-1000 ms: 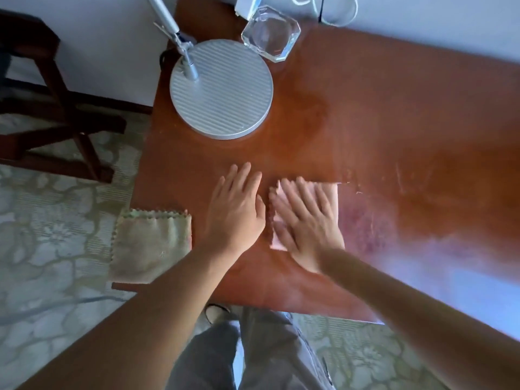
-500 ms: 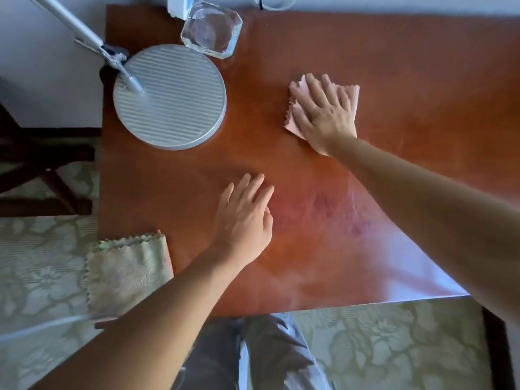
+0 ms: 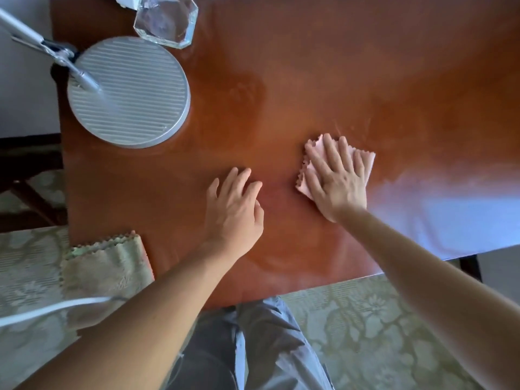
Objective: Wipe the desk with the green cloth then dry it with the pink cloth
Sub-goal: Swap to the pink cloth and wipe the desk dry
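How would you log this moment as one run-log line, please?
phase: drying | right hand flat on pink cloth | left hand on desk | green cloth aside

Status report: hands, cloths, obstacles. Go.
Right hand flat on pink cloth. Left hand open, bare on brown wooden desk. Green cloth at left corner. Round lamp base far left.

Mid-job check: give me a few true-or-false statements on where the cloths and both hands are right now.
1. The right hand lies flat on the pink cloth. True.
2. The green cloth lies under the left hand. False: that hand rests on the bare desk; the cloth lies apart at the near left corner.
3. The round lamp base stands on the desk. True.
4. The clear glass piece sits beside the pink cloth. False: it is at the far edge, by the lamp base.
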A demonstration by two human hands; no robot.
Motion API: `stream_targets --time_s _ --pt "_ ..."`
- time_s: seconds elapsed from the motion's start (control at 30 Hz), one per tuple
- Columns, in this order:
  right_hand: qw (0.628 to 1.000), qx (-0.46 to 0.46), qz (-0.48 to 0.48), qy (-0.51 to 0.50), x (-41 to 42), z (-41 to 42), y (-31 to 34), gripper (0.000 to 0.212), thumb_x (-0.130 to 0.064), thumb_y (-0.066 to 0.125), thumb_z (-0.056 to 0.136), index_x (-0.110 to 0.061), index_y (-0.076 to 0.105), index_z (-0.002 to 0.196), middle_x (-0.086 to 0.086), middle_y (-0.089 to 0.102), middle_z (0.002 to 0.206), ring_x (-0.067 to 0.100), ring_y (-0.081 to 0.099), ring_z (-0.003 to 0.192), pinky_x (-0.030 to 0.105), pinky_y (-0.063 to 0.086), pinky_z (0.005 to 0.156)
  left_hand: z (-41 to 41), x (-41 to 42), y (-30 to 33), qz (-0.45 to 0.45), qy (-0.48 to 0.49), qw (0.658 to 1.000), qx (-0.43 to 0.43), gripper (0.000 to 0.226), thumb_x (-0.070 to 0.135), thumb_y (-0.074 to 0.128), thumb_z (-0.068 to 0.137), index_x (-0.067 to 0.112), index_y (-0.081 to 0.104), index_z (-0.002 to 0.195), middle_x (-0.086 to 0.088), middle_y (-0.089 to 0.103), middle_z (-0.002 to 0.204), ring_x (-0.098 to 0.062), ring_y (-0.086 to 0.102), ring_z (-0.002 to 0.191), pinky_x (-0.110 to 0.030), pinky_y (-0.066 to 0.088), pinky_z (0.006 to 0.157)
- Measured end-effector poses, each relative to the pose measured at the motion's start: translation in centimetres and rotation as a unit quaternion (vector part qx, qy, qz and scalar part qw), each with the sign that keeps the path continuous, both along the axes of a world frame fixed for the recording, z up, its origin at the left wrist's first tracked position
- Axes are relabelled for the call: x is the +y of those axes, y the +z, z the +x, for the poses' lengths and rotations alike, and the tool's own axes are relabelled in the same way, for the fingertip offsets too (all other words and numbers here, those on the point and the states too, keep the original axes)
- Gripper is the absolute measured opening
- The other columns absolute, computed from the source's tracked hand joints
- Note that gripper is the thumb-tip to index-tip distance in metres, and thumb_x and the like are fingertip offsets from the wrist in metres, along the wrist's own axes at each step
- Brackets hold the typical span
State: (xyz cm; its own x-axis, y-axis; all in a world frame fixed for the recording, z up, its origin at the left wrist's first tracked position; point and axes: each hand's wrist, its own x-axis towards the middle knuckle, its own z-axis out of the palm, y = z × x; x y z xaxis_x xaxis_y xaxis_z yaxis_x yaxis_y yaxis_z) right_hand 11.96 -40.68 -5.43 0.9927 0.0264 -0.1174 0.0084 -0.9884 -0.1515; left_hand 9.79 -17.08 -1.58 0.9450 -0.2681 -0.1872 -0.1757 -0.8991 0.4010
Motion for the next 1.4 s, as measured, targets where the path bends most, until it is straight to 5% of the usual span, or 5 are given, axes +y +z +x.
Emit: stream_targets --time_s 0.2,0.77,0.9,1.1,1.4 --pt "0.985 0.047 0.015 -0.168 1.2 12.2 0.6 0.057 -0.056 0.014 0.103 -0.047 0.017 0.159 -0.004 0.003 0.173 0.027 -0.005 0.158 0.052 -0.003 0.125 0.8 2.1 -0.5 0.061 0.055 0.996 0.017 0.056 0.027 0.047 0.101 0.024 0.038 0.156 -0.009 0.021 0.169 -0.029 0.012 0.157 -0.054 0.009 0.124" --pt "0.972 0.077 -0.021 0.220 20.0 0.9 1.2 0.063 -0.051 0.007 0.104 -0.031 0.018 0.163 0.001 0.011 0.172 0.031 0.000 0.159 0.053 0.001 0.127 -5.5 13.2 1.8 0.095 0.324 0.939 -0.068 0.045 0.019 0.065 0.087 0.009 0.061 0.130 -0.018 0.053 0.141 -0.037 0.050 0.129 -0.053 0.039 0.106" --pt "0.961 0.074 -0.029 0.266 23.9 1.4 1.2 0.065 -0.053 -0.001 0.102 -0.033 0.011 0.164 0.000 0.003 0.173 0.030 -0.007 0.158 0.053 -0.001 0.127 -8.8 15.4 1.4 0.099 0.366 0.925 0.019 0.057 0.027 0.056 0.094 0.005 0.049 0.146 -0.025 0.037 0.156 -0.041 0.032 0.147 -0.054 0.029 0.119" --pt "0.952 0.082 -0.011 0.293 31.3 1.9 1.2 0.065 -0.054 0.000 0.102 -0.035 0.007 0.164 -0.002 -0.003 0.173 0.028 -0.013 0.158 0.054 -0.007 0.126 -11.7 16.1 -0.3 0.112 0.299 0.945 0.072 0.071 0.042 0.032 0.105 0.009 0.009 0.163 -0.022 0.000 0.169 -0.038 -0.004 0.157 -0.043 -0.014 0.124" --pt "0.943 0.083 -0.016 0.321 37.3 3.1 1.4 0.059 -0.053 0.010 0.107 -0.035 0.007 0.163 0.002 -0.003 0.173 0.030 -0.011 0.158 0.056 -0.005 0.126 -11.1 17.2 0.5 0.098 0.272 0.946 0.149 0.075 0.045 0.033 0.104 0.016 -0.003 0.163 -0.015 -0.012 0.170 -0.034 -0.010 0.157 -0.046 -0.007 0.127"
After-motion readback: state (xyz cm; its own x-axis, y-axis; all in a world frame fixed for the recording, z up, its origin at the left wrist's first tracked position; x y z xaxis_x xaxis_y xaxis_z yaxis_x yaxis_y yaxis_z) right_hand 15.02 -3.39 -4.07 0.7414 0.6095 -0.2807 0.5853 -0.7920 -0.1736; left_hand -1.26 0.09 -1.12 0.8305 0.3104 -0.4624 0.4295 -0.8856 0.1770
